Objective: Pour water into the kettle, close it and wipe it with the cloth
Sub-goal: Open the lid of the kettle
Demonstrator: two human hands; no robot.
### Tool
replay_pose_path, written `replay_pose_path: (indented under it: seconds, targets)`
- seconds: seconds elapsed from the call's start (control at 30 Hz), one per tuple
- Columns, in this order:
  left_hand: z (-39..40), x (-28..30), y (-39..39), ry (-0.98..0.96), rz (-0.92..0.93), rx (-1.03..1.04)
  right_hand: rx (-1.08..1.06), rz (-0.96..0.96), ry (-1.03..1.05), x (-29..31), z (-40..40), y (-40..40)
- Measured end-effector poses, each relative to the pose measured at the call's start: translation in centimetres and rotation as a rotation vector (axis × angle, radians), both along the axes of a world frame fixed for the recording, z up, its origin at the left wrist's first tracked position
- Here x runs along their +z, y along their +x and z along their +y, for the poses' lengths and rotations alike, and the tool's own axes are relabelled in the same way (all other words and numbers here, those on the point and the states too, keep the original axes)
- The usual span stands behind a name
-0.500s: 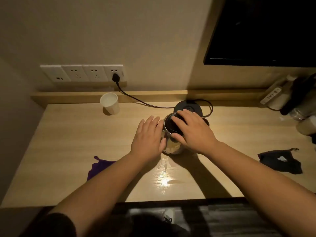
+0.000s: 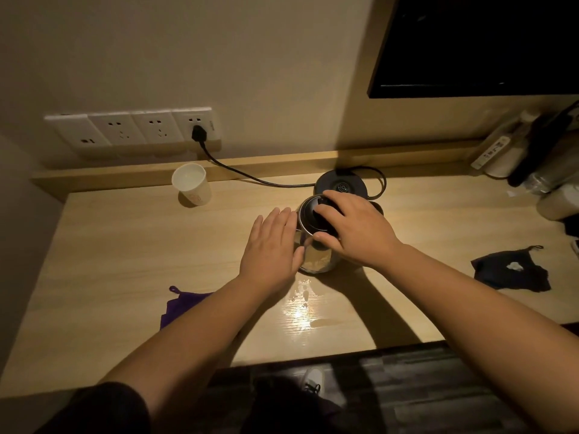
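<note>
The right hand [image 2: 355, 231] lies over the top of the kettle [image 2: 316, 245], fingers spread across the dark lid [image 2: 310, 216] and thumb against the near side of the rim, so it presses down on the lid rather than closing round it. The left hand [image 2: 272, 245] is flat and open, fingers straight and together, its palm against the left side of the kettle's metal body; it holds nothing. The kettle stands upright on the wooden desk [image 2: 125, 261], just in front of its round black base [image 2: 341, 183], not on it. A black cord [image 2: 250, 177] runs from the base to a plug [image 2: 198, 133] in the rightmost wall socket. A small puddle of water [image 2: 302, 294] shines on the desk just in front of the kettle. A purple cloth [image 2: 180, 305] lies near the front edge to the left, partly hidden by the left forearm. A white paper cup [image 2: 191, 184] stands upright near the back ledge, well to the left. A dark cloth [image 2: 513, 274] lies far right
</note>
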State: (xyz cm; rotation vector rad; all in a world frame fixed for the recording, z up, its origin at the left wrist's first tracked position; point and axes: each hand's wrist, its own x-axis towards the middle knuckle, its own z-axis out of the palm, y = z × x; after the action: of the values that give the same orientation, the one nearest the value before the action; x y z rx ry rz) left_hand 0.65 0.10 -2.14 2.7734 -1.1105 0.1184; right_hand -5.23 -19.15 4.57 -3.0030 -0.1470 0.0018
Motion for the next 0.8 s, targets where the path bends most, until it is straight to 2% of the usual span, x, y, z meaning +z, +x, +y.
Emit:
replay_pose_path:
  seconds: [0.3, 0.63, 0.8]
  targets:
    - [0.1, 0.1, -0.1, -0.01, 0.007, 0.003, 0.005, -0.051, 0.04, 0.0, -0.4, -0.1]
    - [-0.2, 0.1, -0.4, -0.044, 0.02, 0.03, -0.288, -0.18, 0.585, -0.7, -2.6, -2.9]
    - [-0.2, -0.3, -0.4, -0.051, 0.014, 0.033, -0.433, -0.21, 0.711, -1.6, -3.2, -3.7]
